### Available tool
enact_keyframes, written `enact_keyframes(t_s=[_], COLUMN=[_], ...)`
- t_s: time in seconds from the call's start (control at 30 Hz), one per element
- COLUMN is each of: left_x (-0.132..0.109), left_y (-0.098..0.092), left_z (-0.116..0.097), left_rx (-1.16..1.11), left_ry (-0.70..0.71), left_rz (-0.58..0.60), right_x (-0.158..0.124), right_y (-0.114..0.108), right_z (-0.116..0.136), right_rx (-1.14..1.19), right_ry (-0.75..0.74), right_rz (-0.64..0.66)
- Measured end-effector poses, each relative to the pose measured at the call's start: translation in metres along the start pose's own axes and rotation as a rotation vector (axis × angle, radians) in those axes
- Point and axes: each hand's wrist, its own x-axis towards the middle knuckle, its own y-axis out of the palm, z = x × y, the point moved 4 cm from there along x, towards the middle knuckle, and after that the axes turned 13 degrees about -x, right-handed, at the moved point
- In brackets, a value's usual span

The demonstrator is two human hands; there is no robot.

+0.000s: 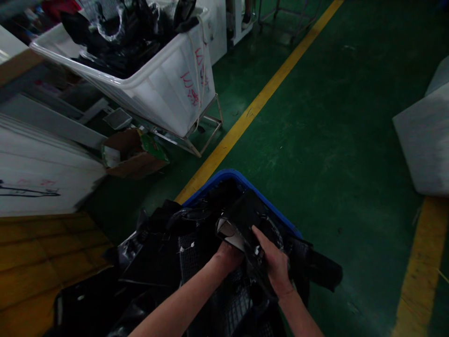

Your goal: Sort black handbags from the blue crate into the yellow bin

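Observation:
A blue plastic bin (242, 180) at the bottom centre is heaped with black shoe uppers and mesh pieces (196, 262). Both my hands are on one black piece (250, 210) at the top of the pile. My left hand (228, 256) reaches into its opening, and its fingers are hidden inside. My right hand (275, 262) lies over the piece's outer side, fingers curled round it.
A tilted white cart (168, 89) on a metal frame, full of black material, stands at the upper left. A cardboard box (135, 154) sits below it, beside white panels (38, 173). Yellow lines (256, 105) cross the green floor. A white block (426, 135) is at right.

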Motion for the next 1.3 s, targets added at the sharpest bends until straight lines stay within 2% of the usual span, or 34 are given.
enact_keyframes(t_s=[0.07, 0.13, 0.17, 0.23, 0.3, 0.33, 0.37, 0.43, 0.5, 0.53, 0.6, 0.73, 0.9, 1.0, 1.07, 1.17, 1.23, 1.3], left_x=[-0.024, -0.046, -0.053, -0.059, -0.051, -0.041, -0.028, -0.001, 0.02, 0.027, 0.033, 0.033, 0.034, 0.037, 0.043, 0.065, 0.087, 0.109], left_y=[-0.021, -0.053, -0.073, -0.117, -0.154, -0.166, -0.172, -0.171, -0.161, -0.154, -0.142, -0.123, -0.117, -0.121, -0.128, -0.144, -0.153, -0.16], left_z=[0.003, 0.009, 0.013, 0.018, 0.018, 0.016, 0.013, 0.01, 0.012, 0.015, 0.021, 0.025, 0.02, 0.015, 0.01, 0.002, -0.005, -0.012], left_rx=[-0.023, -0.094, -0.135, -0.239, -0.359, -0.409, -0.446, -0.483, -0.51, -0.53, -0.572, -0.615, -0.572, -0.516, -0.508, -0.519, -0.511, -0.513], left_ry=[0.001, -0.041, -0.093, -0.165, -0.105, -0.032, 0.045, 0.158, 0.166, 0.138, 0.07, -0.004, 0.047, 0.044, -0.002, -0.139, -0.247, -0.346], left_rz=[0.063, 0.103, 0.069, -0.175, -0.413, -0.445, -0.403, -0.176, 0.02, 0.062, 0.059, -0.059, -0.142, -0.2, -0.22, -0.142, -0.072, -0.051], right_x=[-0.004, -0.004, -0.002, 0.006, 0.015, 0.02, 0.024, 0.03, 0.031, 0.031, 0.029, 0.026, 0.019, 0.02, 0.029, 0.055, 0.07, 0.078], right_y=[0.005, 0.003, 0.001, -0.002, -0.006, -0.008, -0.011, -0.017, -0.021, -0.021, -0.019, -0.01, -0.003, -0.006, -0.013, -0.028, -0.039, -0.045], right_z=[-0.002, -0.011, -0.017, -0.031, -0.042, -0.046, -0.049, -0.054, -0.058, -0.06, -0.064, -0.071, -0.076, -0.08, -0.086, -0.1, -0.115, -0.129], right_rx=[0.037, 0.106, 0.148, 0.218, 0.253, 0.256, 0.258, 0.276, 0.306, 0.325, 0.353, 0.367, 0.367, 0.37, 0.406, 0.475, 0.48, 0.464], right_ry=[0.009, 0.035, 0.052, 0.072, 0.056, 0.043, 0.03, 0.019, 0.037, 0.05, 0.07, 0.074, 0.069, 0.143, 0.211, 0.262, 0.297, 0.354], right_rz=[0.02, 0.023, 0.028, 0.085, 0.176, 0.216, 0.244, 0.27, 0.278, 0.278, 0.282, 0.281, 0.262, 0.275, 0.33, 0.41, 0.428, 0.429])
